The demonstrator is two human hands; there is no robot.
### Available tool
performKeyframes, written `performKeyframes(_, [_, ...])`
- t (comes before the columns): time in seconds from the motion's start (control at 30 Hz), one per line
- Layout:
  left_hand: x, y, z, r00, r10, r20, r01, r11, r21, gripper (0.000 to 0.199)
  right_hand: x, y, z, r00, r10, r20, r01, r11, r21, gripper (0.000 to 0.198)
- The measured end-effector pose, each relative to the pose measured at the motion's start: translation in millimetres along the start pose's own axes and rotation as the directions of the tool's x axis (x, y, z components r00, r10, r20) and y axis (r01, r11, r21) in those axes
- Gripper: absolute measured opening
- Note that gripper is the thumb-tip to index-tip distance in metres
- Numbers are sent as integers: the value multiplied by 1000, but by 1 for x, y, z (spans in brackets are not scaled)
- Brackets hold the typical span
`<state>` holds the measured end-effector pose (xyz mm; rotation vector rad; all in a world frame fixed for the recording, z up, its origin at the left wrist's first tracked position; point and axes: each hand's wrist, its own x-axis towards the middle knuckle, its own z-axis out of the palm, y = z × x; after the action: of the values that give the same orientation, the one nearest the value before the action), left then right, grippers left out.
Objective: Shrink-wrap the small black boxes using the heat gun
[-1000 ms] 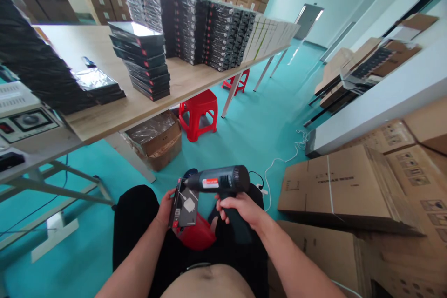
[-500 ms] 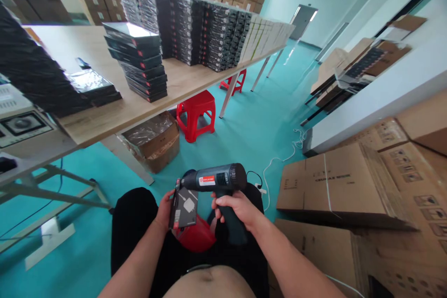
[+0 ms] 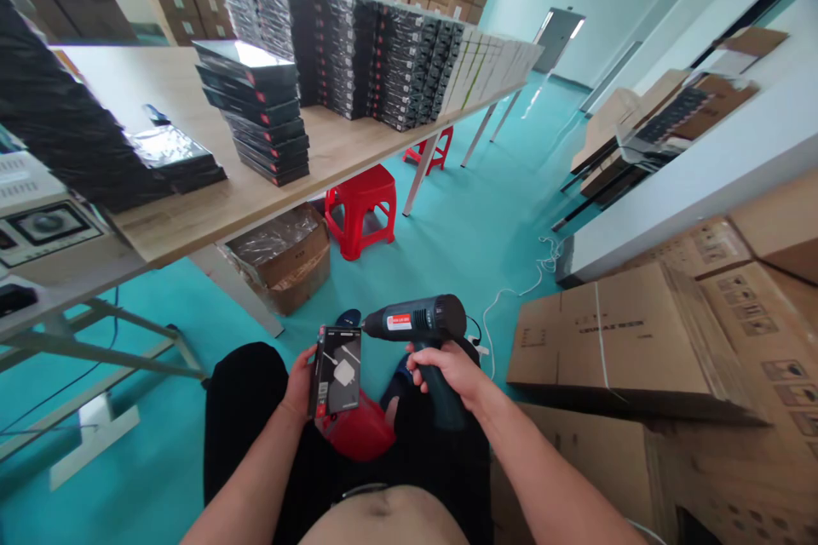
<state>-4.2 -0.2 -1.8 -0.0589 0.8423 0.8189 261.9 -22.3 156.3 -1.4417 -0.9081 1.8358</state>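
Box (image 3: 340, 381), flat, rectangular, beside taper-nosed heat gun (image 3: 423, 317)

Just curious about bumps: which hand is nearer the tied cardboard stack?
Right. The right hand, gripping the heat gun, is left of the cardboard stack; the left hand, holding the small box, is farther left.

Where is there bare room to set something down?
Table: front strip right of the short box stack. Floor: between nearer red stool and white cable. Crowded: the table's left edge under wrapped boxes; between heat gun and charger box.
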Motion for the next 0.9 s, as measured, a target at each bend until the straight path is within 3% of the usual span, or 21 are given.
performKeyframes(0.1, [-2, 0, 1, 999, 16, 52, -16, 1000, -13, 43, -12, 2, -19, 992, 78, 100, -71, 995, -70, 29])
performKeyframes(0.23, [1, 0, 3, 999, 9, 50, -7, 999, -32, 38, -32, 6, -26, 933, 230, 277, -184, 966, -183, 29])
performKeyframes(0.43, [6, 1, -1, 999, 15, 34, -16, 1000, 10, 42, -25, 11, -18, 992, 80, 94, -69, 990, -121, 29])
performKeyframes(0.5, [5, 1, -2, 999, 13, 47, -13, 1000, -2, 43, -25, 11, -18, 987, 105, 120, -89, 987, -131, 29])
performKeyframes(0.6, [2, 0, 0, 999, 44, 24, -44, 998, -38, 36, -32, 14, -20, 946, 198, 256, -160, 974, -160, 31])
performKeyframes(0.67, [1, 0, 0, 997, 76, 28, -74, 995, -71, 35, -35, 19, -22, 943, 195, 269, -170, 979, -117, 32])
performKeyframes(0.8, [4, 0, 0, 981, 192, -11, -192, 974, -123, 37, -34, 28, -27, 995, 97, 29, -98, 995, 18, 30])
performKeyframes(0.9, [12, 1, -3, 977, 203, -59, -210, 967, -147, 35, -37, 34, -24, 993, 112, 25, -112, 993, 20, 30])
